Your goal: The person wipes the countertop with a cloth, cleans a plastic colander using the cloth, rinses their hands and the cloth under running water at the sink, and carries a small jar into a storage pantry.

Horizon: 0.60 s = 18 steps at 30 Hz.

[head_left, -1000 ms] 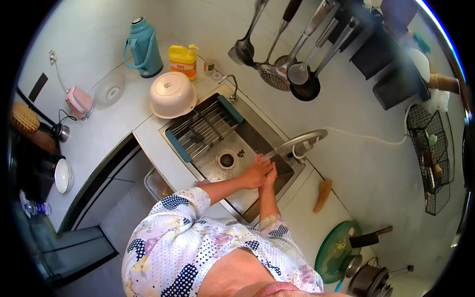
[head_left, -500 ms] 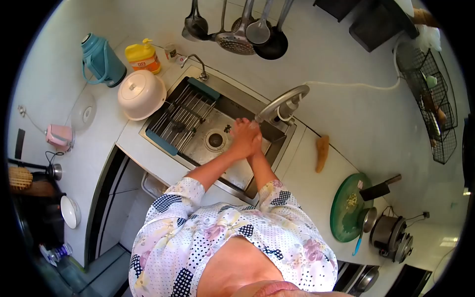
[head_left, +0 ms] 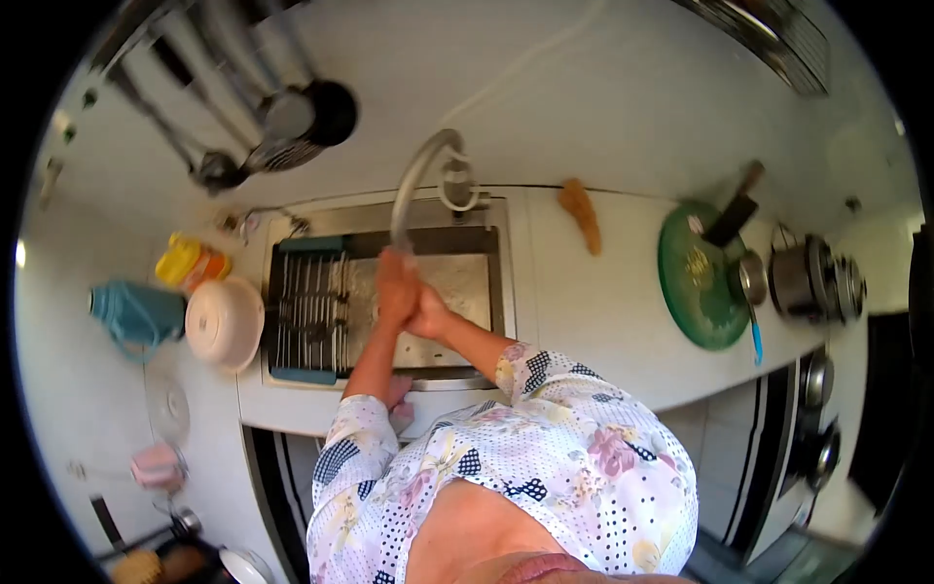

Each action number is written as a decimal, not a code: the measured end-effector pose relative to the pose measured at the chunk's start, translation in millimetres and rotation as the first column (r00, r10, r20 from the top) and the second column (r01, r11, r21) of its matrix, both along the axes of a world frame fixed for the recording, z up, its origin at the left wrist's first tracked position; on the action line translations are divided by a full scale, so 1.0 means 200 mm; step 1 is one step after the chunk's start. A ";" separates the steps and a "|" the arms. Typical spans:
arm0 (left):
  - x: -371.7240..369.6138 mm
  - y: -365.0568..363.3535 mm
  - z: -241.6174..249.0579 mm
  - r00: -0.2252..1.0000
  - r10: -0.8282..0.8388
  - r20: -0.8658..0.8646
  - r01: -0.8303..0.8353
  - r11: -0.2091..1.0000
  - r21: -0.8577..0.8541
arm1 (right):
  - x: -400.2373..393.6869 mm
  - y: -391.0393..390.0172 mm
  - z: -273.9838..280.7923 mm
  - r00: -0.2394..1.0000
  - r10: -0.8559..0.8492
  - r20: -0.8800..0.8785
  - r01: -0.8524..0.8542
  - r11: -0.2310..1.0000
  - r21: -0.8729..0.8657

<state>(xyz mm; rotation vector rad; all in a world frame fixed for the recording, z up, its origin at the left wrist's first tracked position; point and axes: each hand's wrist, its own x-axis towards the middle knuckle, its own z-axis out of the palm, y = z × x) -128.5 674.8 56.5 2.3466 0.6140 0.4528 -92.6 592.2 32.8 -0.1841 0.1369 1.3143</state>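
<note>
My left hand (head_left: 396,287) is under the spout of the curved faucet (head_left: 420,180), over the sink (head_left: 472,282). Against it, on its right side, lies my right hand (head_left: 429,313); the two touch at the palms or fingers. Motion blur and overlap hide the fingers, and nothing can be made out between them. Left of my hands a metal drying rack (head_left: 309,307) with teal ends spans part of the basin. Something pinkish (head_left: 399,404) shows beside my left forearm at the sink's front edge.
A pink basin (head_left: 224,324), yellow bottle (head_left: 192,263) and blue thermos (head_left: 139,313) stand left of the sink. To the right are a brown elongated object (head_left: 581,214), a green board (head_left: 689,292) with chopped bits and a cleaver (head_left: 730,220), and a pot (head_left: 806,279). Ladles (head_left: 289,119) hang above.
The view has turned and shifted, so the sink appears straighter and farther left. My hands stay together beneath the faucet, with their overlap changed.
</note>
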 end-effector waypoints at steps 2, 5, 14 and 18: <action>-0.01 0.10 -0.04 0.996 -0.085 -0.034 0.086 0.996 0.037 | 0.01 0.00 0.15 0.999 0.020 -0.035 -0.023 0.996 -0.082; -0.04 -0.08 0.13 0.963 -0.238 0.128 0.235 0.971 0.037 | 0.16 -0.01 0.15 0.957 -0.240 0.165 0.273 0.935 -0.226; 0.06 0.02 0.16 0.993 -0.111 0.033 0.115 0.982 -0.151 | 0.02 0.03 0.17 0.994 -0.066 -0.086 0.062 0.997 -0.053; 0.01 -0.20 0.37 0.908 -0.381 0.174 0.390 0.921 -0.018 | 0.17 0.02 0.07 0.948 -0.318 0.005 0.317 0.943 -0.102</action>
